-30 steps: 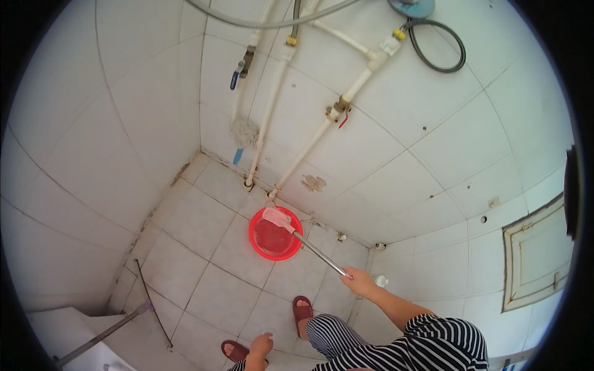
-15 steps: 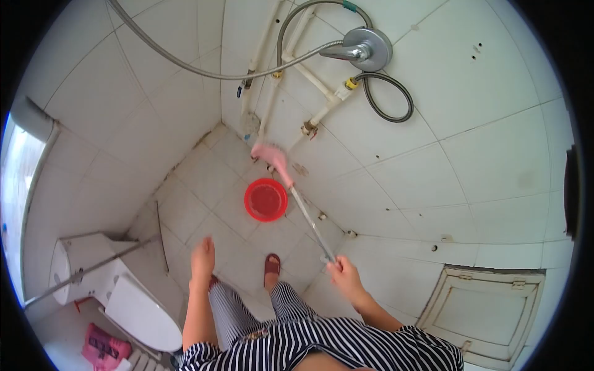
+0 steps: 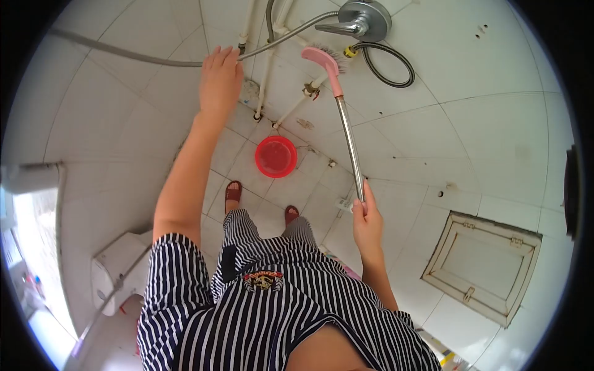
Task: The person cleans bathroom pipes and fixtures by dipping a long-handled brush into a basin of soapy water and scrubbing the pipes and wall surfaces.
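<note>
My right hand [image 3: 369, 226] is wrapped around the metal handle of a long-handled scrub brush [image 3: 348, 133]. The brush is raised, its pink head and bristles near the wall pipes below the shower valve. My left hand [image 3: 221, 86] is lifted in front of the flexible metal shower hose [image 3: 154, 60], fingers stretched out across its line. Whether the fingers touch the hose I cannot tell. On the floor below stands a red bucket [image 3: 276, 157] that looks to hold liquid.
A chrome shower valve [image 3: 365, 21] is mounted on the tiled wall, with a looped hose [image 3: 409, 71] under it. Pipes [image 3: 263, 86] run down to the floor corner. At lower left is a white toilet [image 3: 114, 266], partly hidden. A framed hatch [image 3: 482, 266] is set in the right wall.
My left hand has risen from low over the floor to the shower hose. The brush has gone up and right, its head leaving the spot above the bucket. The view has shifted.
</note>
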Motion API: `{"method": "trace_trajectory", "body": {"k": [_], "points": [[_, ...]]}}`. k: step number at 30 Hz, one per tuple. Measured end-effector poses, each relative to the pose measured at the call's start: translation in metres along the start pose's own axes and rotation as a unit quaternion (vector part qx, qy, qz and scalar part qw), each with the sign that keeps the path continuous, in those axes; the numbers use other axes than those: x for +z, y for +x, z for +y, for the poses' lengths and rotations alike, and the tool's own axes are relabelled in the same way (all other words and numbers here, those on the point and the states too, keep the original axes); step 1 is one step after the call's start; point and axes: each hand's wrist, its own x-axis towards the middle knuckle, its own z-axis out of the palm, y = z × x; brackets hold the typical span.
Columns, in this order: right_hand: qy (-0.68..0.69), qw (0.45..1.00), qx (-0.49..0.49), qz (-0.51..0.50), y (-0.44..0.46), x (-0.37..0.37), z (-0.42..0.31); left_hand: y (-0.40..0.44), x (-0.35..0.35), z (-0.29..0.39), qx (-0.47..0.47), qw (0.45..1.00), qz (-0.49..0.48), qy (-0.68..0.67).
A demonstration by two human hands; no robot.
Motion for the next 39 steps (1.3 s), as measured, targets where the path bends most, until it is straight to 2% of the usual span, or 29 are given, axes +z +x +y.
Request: {"method": "trace_trajectory", "body": {"k": [2, 3, 5, 6, 8, 9, 11, 15, 17, 20, 22, 23, 25, 26, 28, 32, 34, 39], "points": [[-0.001, 1.0, -0.006, 0.019, -0.007, 0.019, -0.018, 0.013, 0.02, -0.028, 0.072, 0.973, -0.052, 0.215], [0.016, 1.0, 0.011, 0.024, -0.007, 0.026, -0.03, 0.016, 0.025, -0.035, 0.075, 0.973, -0.059, 0.21], [0.035, 0.998, 0.027, 0.032, -0.002, 0.035, -0.041, 0.021, 0.034, -0.047, 0.029, 0.944, -0.186, 0.271], [0.026, 0.999, 0.022, 0.031, 0.0, 0.038, -0.043, 0.025, 0.033, -0.047, 0.035, 0.944, -0.19, 0.269], [0.015, 0.999, 0.016, 0.034, 0.003, 0.042, -0.05, 0.031, 0.028, -0.047, -0.049, 0.92, -0.327, 0.212], [-0.013, 0.999, -0.008, 0.042, 0.008, 0.043, -0.053, 0.032, 0.025, -0.046, -0.049, 0.92, -0.326, 0.211], [-0.045, 0.997, -0.031, 0.046, 0.012, 0.042, -0.058, 0.027, 0.016, -0.043, -0.049, 0.938, -0.328, 0.101], [-0.035, 0.999, 0.019, 0.025, 0.027, 0.048, -0.072, 0.012, -0.02, -0.007, -0.061, 0.952, -0.295, 0.046], [-0.032, 0.999, 0.041, 0.007, 0.045, 0.055, -0.077, 0.009, -0.04, 0.01, -0.067, 0.949, -0.303, -0.05], [0.003, 1.0, -0.002, -0.002, 0.074, 0.073, -0.071, 0.012, -0.07, 0.032, -0.051, 0.95, -0.3, -0.068], [0.025, 0.997, 0.058, -0.032, 0.08, 0.074, -0.069, 0.008, -0.078, 0.035, -0.035, 0.959, -0.27, -0.084], [0.025, 0.998, 0.053, -0.032, 0.079, 0.075, -0.051, 0.01, -0.081, 0.035, -0.015, 0.966, -0.238, -0.099], [0.024, 0.998, -0.04, 0.046, 0.06, 0.076, -0.005, 0.011, -0.091, 0.042, -0.011, 0.97, -0.224, -0.099], [0.024, 0.998, -0.043, 0.046, 0.053, 0.073, -0.007, 0.012, -0.094, 0.045, -0.008, 0.972, -0.212, -0.098], [0.074, 0.996, 0.045, 0.015, 0.043, 0.065, -0.02, 0.011, -0.096, 0.046, 0.001, 0.974, -0.196, -0.109], [0.063, 0.998, -0.002, 0.02, 0.08, 0.088, -0.043, 0.006, -0.101, 0.055, 0.021, 0.975, -0.192, -0.11], [0.051, 0.998, 0.037, -0.003, 0.083, 0.093, -0.049, 0.003, -0.107, 0.059, 0.011, 0.974, -0.201, -0.106], [0.087, 0.995, 0.036, 0.037, 0.044, 0.073, -0.012, 0.003, -0.115, 0.06, -0.004, 0.969, -0.224, -0.105]]}}
